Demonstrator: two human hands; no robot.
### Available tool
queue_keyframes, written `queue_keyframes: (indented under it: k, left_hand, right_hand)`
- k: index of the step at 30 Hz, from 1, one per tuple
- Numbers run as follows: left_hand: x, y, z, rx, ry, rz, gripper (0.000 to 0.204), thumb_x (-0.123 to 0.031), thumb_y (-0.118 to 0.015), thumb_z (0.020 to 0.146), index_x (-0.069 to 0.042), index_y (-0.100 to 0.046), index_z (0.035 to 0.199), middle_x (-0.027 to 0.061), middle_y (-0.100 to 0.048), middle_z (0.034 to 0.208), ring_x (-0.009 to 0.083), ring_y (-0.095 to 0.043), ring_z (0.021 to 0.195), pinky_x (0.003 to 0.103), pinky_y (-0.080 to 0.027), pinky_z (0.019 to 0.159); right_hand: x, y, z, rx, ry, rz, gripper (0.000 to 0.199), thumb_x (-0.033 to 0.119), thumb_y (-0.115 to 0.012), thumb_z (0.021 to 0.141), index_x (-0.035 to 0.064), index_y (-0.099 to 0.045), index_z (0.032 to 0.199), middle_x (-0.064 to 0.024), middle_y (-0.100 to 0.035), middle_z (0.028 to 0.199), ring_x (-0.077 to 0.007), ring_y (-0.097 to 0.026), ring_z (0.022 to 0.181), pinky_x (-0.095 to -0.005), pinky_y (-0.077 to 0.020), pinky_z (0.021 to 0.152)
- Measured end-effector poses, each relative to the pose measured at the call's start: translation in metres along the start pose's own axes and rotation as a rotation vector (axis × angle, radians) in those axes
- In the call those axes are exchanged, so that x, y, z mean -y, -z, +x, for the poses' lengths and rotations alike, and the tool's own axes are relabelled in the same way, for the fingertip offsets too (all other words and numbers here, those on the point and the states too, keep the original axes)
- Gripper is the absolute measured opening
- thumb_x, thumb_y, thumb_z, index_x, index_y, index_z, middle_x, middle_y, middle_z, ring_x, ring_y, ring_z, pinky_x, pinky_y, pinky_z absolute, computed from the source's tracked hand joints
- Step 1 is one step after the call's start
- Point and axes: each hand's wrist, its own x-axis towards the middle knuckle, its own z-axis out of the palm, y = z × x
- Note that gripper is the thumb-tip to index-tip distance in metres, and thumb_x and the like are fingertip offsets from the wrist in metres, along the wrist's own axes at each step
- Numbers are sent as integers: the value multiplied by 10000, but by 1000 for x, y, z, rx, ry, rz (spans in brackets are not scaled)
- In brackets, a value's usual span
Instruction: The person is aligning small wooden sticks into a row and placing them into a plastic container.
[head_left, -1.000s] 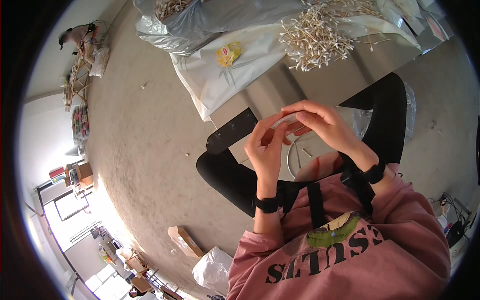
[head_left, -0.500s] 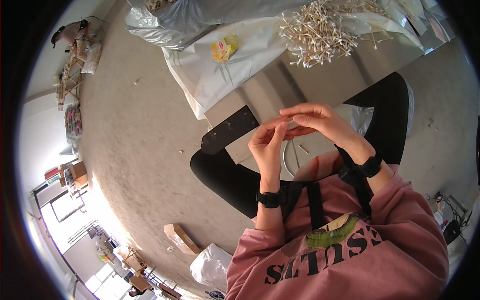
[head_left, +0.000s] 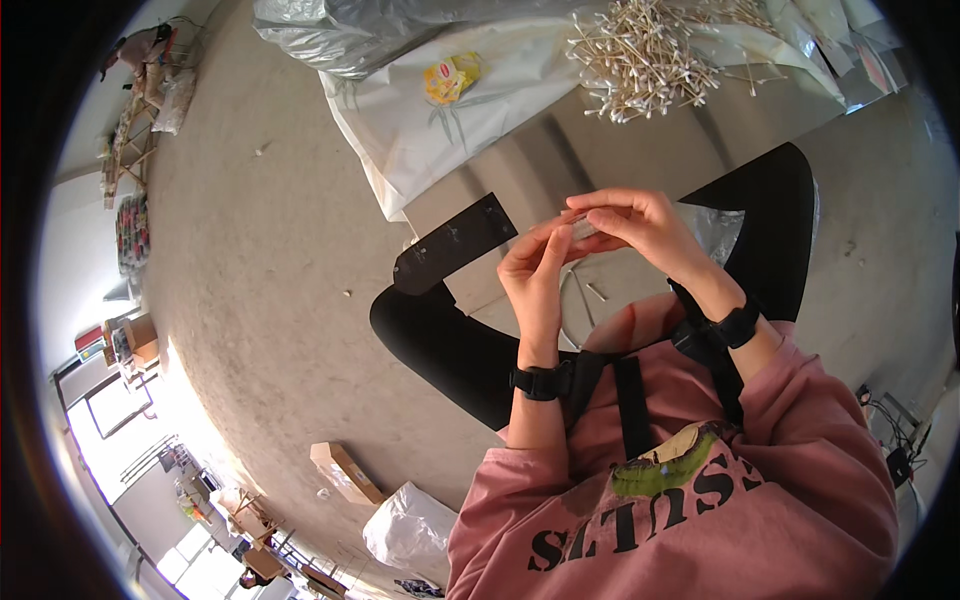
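My left hand (head_left: 533, 278) and my right hand (head_left: 652, 228) meet in front of me over the near edge of the metal table (head_left: 560, 165). Between their fingertips is a small whitish, see-through piece (head_left: 583, 229), mostly covered by fingers; its kind is unclear. Thumb and fingers of each hand are pinched against it. Farther off, a large loose heap of cotton swabs (head_left: 645, 65) lies on the table. A yellow printed packet (head_left: 451, 78) rests on the white plastic sheet (head_left: 400, 130).
Beside my left hand, a dark flat plate (head_left: 455, 245) juts from the table edge above my knee. Grey plastic bags (head_left: 370, 40) lie at the far left of the table. On the floor are a cardboard box (head_left: 345, 472) and a white bag (head_left: 410, 527). Another person (head_left: 140, 55) is far left.
The view has shifted slightly. Both hands stay together, with my right hand a little higher, and more of the whitish piece shows between the fingers.
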Motion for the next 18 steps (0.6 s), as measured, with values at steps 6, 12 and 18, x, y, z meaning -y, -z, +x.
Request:
queue_keyframes:
  k: [6, 12, 18]
  left_hand:
    - [6, -5, 3, 21, -26, 50, 172, -60, -632, 947, 54, -689, 1061, 122, -708, 1006, 182, -705, 834, 316, -607, 765]
    - [4, -4, -2, 62, -41, 6, 181, -1, -656, 918, 67, -651, 1086, 114, -707, 985, 142, -693, 868, 271, -592, 766]
    - [-3, -16, 2, 18, -66, 117, 140, -15, -653, 925, 59, -658, 1043, 93, -711, 949, 134, -691, 849, 248, -579, 723]
  right_hand:
    - [-4, 7, 1, -43, 40, -71, 291, 139, -618, 969, -23, -646, 1209, -68, -710, 1018, -101, -674, 884, -238, -564, 777]
    - [-6, 0, -1, -19, 12, -25, 289, 130, -638, 954, -38, -652, 1189, -87, -712, 1003, -103, -674, 888, -236, -560, 770]
    - [-5, 5, 5, -31, 43, -103, 298, 126, -638, 953, -34, -643, 1204, -95, -710, 1018, -115, -684, 871, -244, -574, 769]
